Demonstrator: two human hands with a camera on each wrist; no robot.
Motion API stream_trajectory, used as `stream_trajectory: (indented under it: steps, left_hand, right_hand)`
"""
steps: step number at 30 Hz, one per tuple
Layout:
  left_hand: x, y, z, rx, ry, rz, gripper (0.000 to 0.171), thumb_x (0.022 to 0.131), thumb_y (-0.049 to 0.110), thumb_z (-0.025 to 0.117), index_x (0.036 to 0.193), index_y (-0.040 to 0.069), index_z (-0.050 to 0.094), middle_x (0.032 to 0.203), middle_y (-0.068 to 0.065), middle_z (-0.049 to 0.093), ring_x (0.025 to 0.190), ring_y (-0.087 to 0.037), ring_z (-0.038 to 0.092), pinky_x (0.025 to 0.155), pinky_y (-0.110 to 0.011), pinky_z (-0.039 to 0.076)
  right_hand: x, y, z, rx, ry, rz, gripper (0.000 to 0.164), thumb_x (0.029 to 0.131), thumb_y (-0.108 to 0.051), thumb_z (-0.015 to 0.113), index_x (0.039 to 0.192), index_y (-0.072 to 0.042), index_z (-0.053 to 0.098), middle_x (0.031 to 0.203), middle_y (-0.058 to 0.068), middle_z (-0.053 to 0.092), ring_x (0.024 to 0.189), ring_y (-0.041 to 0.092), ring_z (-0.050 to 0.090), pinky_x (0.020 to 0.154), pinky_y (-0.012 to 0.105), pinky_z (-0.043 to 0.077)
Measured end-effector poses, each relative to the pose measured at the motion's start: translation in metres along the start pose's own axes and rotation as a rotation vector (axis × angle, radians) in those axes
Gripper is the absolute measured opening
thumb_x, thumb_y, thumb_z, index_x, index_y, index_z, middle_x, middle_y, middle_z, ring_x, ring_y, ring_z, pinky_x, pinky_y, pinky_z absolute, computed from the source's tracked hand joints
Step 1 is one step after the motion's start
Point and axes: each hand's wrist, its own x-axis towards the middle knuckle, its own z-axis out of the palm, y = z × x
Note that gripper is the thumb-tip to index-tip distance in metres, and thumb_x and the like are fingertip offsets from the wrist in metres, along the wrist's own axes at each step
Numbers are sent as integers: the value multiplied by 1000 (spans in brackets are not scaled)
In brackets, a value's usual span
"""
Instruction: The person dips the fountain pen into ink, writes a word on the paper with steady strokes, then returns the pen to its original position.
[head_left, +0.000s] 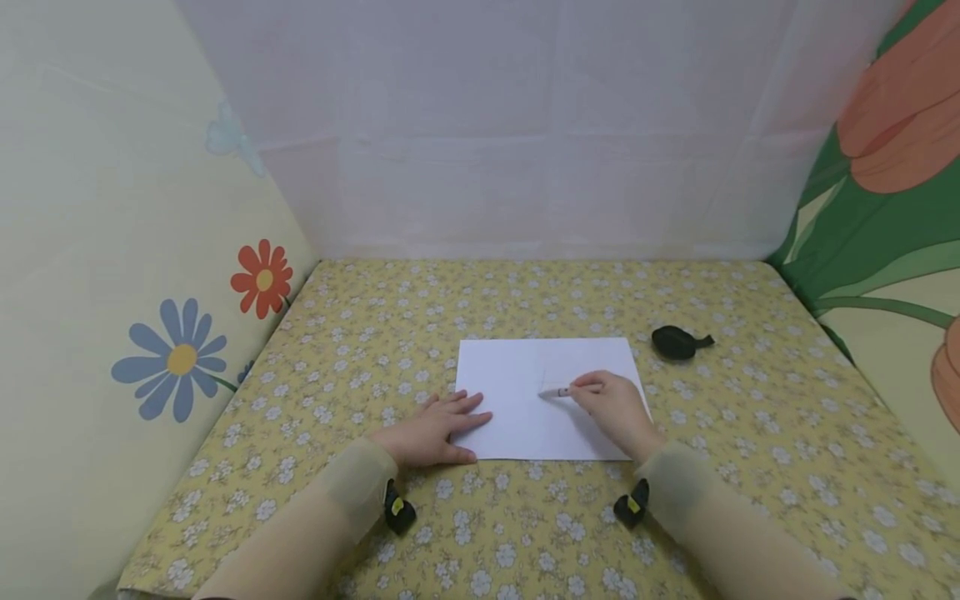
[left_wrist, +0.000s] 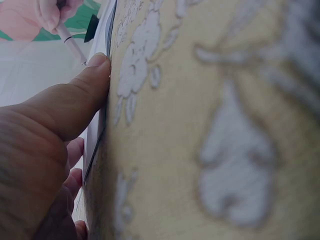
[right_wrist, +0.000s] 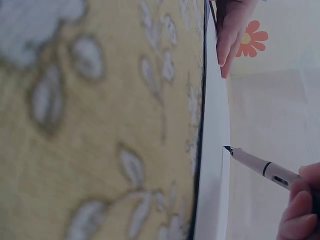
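Note:
A white sheet of paper point(head_left: 525, 367) lies on the flowered cloth. My right hand point(head_left: 615, 408) pinches a white fountain pen point(right_wrist: 260, 166) between thumb and fingers. The dark nib points left, right at the paper near its middle in the head view. Faint thin lines show on the sheet just above the nib. Spread flat, my left hand point(head_left: 438, 429) rests on the sheet's lower left corner, thumb along the near edge. In the left wrist view the thumb point(left_wrist: 80, 97) lies at the paper's edge, with the pen beyond it.
A small black round object point(head_left: 674, 342) with a short tail lies right of the paper. Yellow flowered cloth point(head_left: 375, 308) covers the table. A pale curtain point(head_left: 465, 150) hangs behind, and printed flower panels point(head_left: 180, 360) stand at both sides. Both wrists wear dark camera mounts point(head_left: 399, 508).

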Motion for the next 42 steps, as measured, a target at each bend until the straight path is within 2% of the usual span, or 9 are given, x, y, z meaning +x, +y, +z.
stream_trajectory:
  steps: [18,29,36,42]
  left_hand:
    - [0,1,0,-12,9,-1,67,91,50,60,149,28,37,160,1,12,147,-24,6,115,-56,1]
    - [-1,2,0,-11,15,-5,67,90,51,60,149,28,37,160,2,14,147,-24,7,115,-55,1]
    - [0,1,0,-9,14,7,67,91,50,60,149,27,37,160,1,14,147,-25,7,115,-56,2]
    - [0,-1,2,0,17,11,67,91,51,59,149,28,36,161,1,13,147,-24,6,115,-55,2]
  right_hand:
    - [-12,-2,6,-26,-9,-58,17,89,-24,68,97,-9,70,88,5,68,63,17,48,55,29,42]
    - [-19,-3,7,-31,-29,-90,14,90,-24,67,95,-11,71,91,4,69,72,18,58,60,30,46]
    - [-14,-3,1,2,24,-117,17,91,-25,65,98,-11,71,93,6,70,72,20,56,60,31,45]
    - [-6,-1,-9,45,42,-86,22,92,-28,64,105,-10,70,97,9,69,75,21,54,63,32,45]
